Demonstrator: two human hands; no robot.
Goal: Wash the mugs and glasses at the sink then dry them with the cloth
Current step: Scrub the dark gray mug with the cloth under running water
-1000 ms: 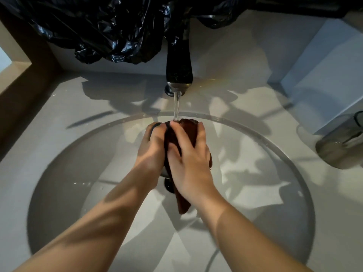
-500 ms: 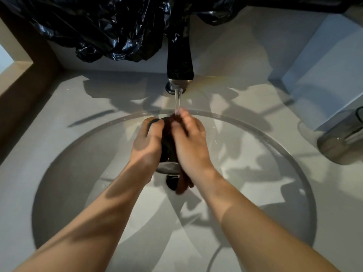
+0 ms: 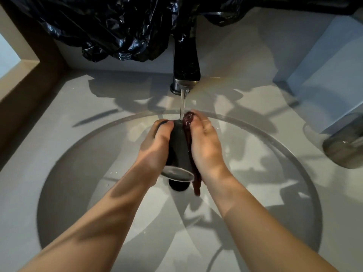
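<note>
Over the middle of the round sink basin (image 3: 78, 193), head view only: both hands meet under the faucet (image 3: 186, 61). The left hand (image 3: 157, 146) grips a dark mug (image 3: 177, 150), fingers curled round its left side and over the far end. The mug is tilted, base up toward the faucet, open mouth facing down and toward the camera, held above the drain (image 3: 178, 186) and off the basin floor. The right hand (image 3: 206, 148) holds a dark red cloth (image 3: 188, 117) against the mug's right side, fingers lying along it and slightly curled; the thumb is hidden. The cloth bunches at the fingertips near the mug's base, runs down between palm and mug, and a wet tail hangs below the wrist, past the mug's rim. A water stream (image 3: 183, 103) runs from the faucet and lands where the mug's base and the cloth bunch meet. Both forearms are bare.

A clear glass (image 3: 345, 146) sits on the counter (image 3: 49, 124) at the right edge, well apart from the hands, partly cut off by the frame. Crumpled black plastic (image 3: 117, 26) hangs across the top behind the faucet. Hard shadows fall across the basin and counter. Whether the mug has a handle cannot be told; the hands cover its sides.
</note>
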